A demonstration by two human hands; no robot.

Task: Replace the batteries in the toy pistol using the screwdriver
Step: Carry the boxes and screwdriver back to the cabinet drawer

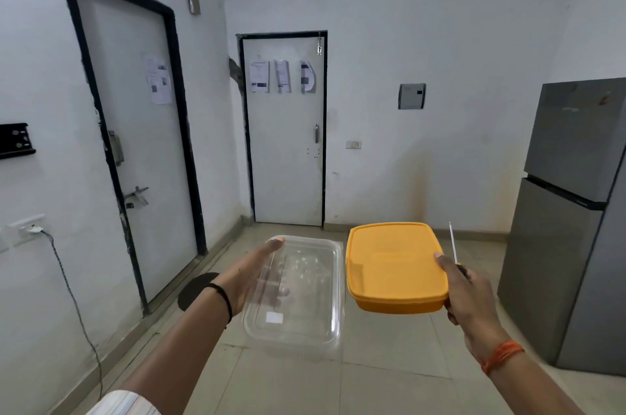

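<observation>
My left hand [249, 275] holds a clear plastic container [298, 292] by its left side, fingers underneath; the container looks empty apart from a small white label. My right hand [471, 292] grips an orange lid [394, 267] by its right edge, held flat beside the container. The same hand also holds a screwdriver [454, 246], its thin metal shaft pointing up past the lid. No toy pistol or batteries are in sight.
I stand in a white room with a tiled floor. A grey fridge [569, 211] is at the right. Two closed doors [286, 130] are ahead and at the left. A cable [72, 296] hangs from a wall socket at the left.
</observation>
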